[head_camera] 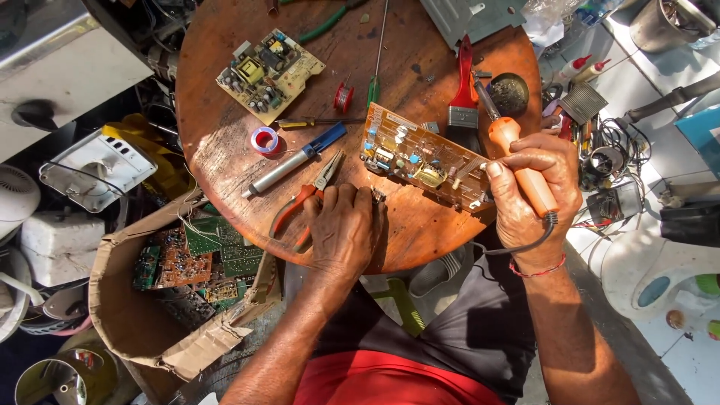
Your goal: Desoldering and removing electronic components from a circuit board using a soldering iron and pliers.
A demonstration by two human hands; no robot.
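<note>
My right hand (534, 187) grips the orange handle of a soldering iron (517, 154), its metal tip pointing away toward a round dark tin (511, 93). The thumb touches the right end of a brown circuit board (420, 157) lying on the round wooden table (360, 52). My left hand (343, 229) rests knuckles-up on the table's near edge, fingers curled over a small dark part by the board's near left corner; what it holds is hidden. Red-handled pliers (304, 196) lie just left of that hand.
On the table lie a second circuit board (268, 71), a solder spool (265, 139), a desoldering pump (294, 160), a red-handled brush (464, 90) and a screwdriver (377, 56). A cardboard box of green boards (191, 259) stands at the left. Cables and tools crowd the right side.
</note>
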